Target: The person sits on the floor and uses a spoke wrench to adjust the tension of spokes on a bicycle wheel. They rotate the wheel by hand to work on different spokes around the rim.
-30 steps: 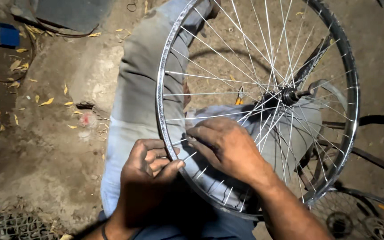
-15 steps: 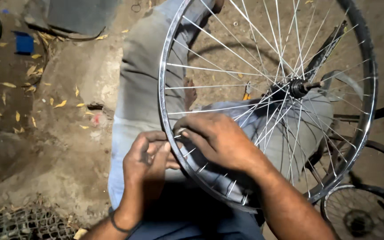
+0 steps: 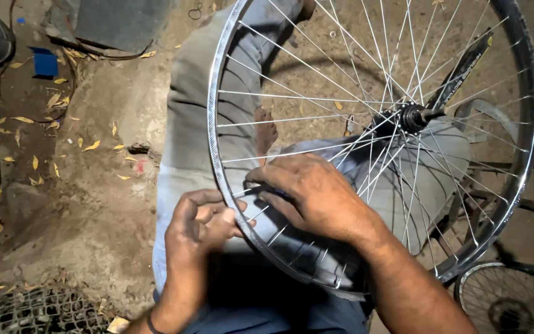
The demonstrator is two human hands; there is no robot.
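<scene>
Dirt ground (image 3: 63,204), wheel (image 3: 217,142) upright, axle (image 3: 431,114) rightward

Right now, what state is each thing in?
Bicycle wheel: bare rim, no tyre, resting across the lap.
Spokes: laced to the hub.
Left hand: closed at the rim's outside.
Right hand: reaching through the spokes, pinching one.
Second wheel: lying on the ground.

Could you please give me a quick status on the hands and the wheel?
Left hand gripping rim from outside. Right hand pinching a spoke inside. Nothing blocking.
</scene>
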